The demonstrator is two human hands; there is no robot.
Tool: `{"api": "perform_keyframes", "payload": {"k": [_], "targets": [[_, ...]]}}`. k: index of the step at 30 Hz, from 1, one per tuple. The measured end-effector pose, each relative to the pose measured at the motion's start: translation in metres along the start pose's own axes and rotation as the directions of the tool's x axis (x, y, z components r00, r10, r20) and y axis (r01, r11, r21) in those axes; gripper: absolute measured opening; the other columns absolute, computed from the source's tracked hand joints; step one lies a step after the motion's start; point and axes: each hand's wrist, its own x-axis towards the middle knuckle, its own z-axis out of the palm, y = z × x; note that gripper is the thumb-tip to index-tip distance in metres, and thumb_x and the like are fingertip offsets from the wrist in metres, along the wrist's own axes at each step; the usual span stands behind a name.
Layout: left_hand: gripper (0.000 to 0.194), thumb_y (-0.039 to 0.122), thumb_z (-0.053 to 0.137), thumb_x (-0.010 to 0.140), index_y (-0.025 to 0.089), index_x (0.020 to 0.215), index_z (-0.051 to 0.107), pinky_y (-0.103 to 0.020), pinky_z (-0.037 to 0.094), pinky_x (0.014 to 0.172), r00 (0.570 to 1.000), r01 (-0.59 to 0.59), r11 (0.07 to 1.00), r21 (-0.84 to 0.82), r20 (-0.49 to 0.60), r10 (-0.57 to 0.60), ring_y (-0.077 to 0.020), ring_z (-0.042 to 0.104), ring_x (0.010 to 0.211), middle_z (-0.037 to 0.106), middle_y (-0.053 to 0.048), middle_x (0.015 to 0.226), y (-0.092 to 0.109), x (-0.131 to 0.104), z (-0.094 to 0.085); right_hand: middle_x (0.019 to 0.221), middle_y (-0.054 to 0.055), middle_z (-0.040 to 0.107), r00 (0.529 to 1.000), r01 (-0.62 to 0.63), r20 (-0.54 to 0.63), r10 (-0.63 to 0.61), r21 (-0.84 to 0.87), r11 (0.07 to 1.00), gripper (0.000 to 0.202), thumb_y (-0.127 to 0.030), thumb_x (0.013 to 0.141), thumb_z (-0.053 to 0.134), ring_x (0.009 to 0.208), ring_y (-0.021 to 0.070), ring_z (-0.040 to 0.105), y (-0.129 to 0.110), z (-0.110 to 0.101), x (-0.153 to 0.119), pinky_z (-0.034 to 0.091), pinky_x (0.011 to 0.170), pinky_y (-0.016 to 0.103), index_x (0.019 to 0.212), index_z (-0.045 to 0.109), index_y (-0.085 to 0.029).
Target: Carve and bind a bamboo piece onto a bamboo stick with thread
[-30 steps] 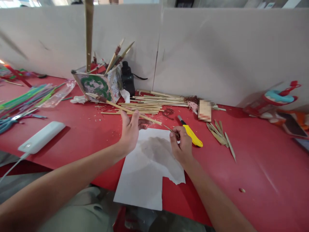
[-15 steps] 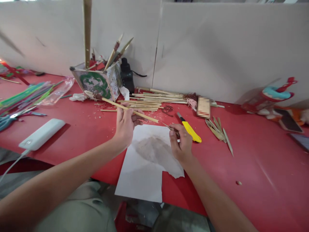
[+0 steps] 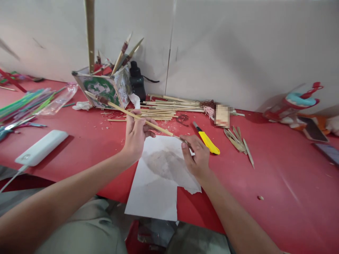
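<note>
My left hand (image 3: pixel 134 137) is closed around a thin bamboo stick (image 3: pixel 119 107), which slants down from upper left to lower right. Brown thread binds a pale pointed leaf-like tip to its left end, so it resembles a small brush. My right hand (image 3: pixel 197 155) pinches a thin, dark, pointed sliver (image 3: pixel 185 141), its tip at the stick's cut right end. Whether the tip enters the stick is too small to tell. Below both hands lies a white sheet of paper (image 3: pixel 150 197) with a grey-brown smudged area and a torn corner.
A yellow utility knife (image 3: pixel 208 142) lies just beyond my right hand. Several bamboo sticks (image 3: pixel 159 113) lie behind, near a box (image 3: pixel 120 84) of similar tools and a black bottle (image 3: pixel 137 83). Dry leaf pieces (image 3: pixel 238 141) are on the right; a white power bank (image 3: pixel 42 148) is on the left.
My right hand has moved slightly left, bringing the sliver's tip from a small gap up to the stick's right end. The left hand keeps its hold. The view has shifted a little.
</note>
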Motion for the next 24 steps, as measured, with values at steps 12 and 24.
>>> {"api": "perform_keyframes", "payload": {"k": [12,24], "targets": [[0.03,0.028,0.059,0.087,0.029,0.107,0.037,-0.022,0.049,0.051,0.998,-0.055,0.998,0.02,0.021,0.054,-0.013,0.068,0.065,0.068,0.005,0.079,-0.0017,0.0029,-0.0033,0.103,0.006,0.076,0.999,0.047,-0.027,-0.047,0.032,0.998,0.022,-0.019,0.101,0.058,0.084,0.0161,0.069,0.001,0.0017,0.0005,0.057,0.076,0.032,0.121,0.066,-0.024],[0.067,0.021,0.087,0.072,0.029,0.112,0.033,-0.021,0.05,0.055,0.973,0.026,0.999,0.023,0.231,-0.031,-0.0142,0.075,0.071,0.073,0.006,0.081,-0.0041,-0.0055,0.0015,0.097,0.006,0.076,0.993,0.108,-0.048,-0.108,0.01,0.994,0.024,-0.015,0.1,0.059,0.079,0.0165,0.069,-0.0009,0.0042,0.0024,0.055,0.069,0.031,0.12,0.067,-0.023]]}}
